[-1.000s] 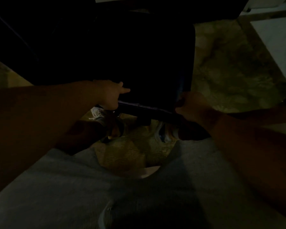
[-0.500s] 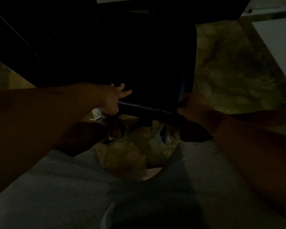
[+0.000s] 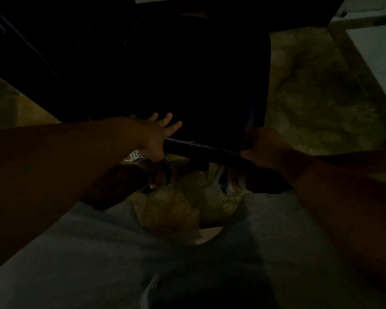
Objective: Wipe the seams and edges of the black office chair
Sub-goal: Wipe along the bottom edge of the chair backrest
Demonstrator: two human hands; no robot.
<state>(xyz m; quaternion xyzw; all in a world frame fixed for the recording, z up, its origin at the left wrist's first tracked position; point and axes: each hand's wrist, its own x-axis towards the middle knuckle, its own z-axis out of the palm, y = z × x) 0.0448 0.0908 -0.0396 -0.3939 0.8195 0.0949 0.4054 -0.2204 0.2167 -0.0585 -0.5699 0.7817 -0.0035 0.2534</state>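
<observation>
The scene is very dim. At the far left a strip of mottled beige stone floor shows beside the dark bulk of furniture. The person's bare left forearm reaches in from the left edge, and the left hand lies at the near left corner of the black padded office chair seat. Its fingers are spread and straight, laid flat on the top of the seat, while the heel of the hand sits against the seat's front edge; it grips nothing.

Below that hand, a sneaker with pale laces rests on the floor under the seat's front edge. The chair seat fills the upper middle of the view, its front edge running as a dark band from one hand to the other, slanting down to the right. Nearer the camera, the person's grey fabric shorts cover the bottom of the view, with a patch of ribbed yellowish floor between the legs.

A second shoe, light with a blue mark, sits right of centre. The right hand is curled in a fist at the seat's near right corner; what it holds cannot be told in the dark. Further right lie more marbled floor and a pale slab.
</observation>
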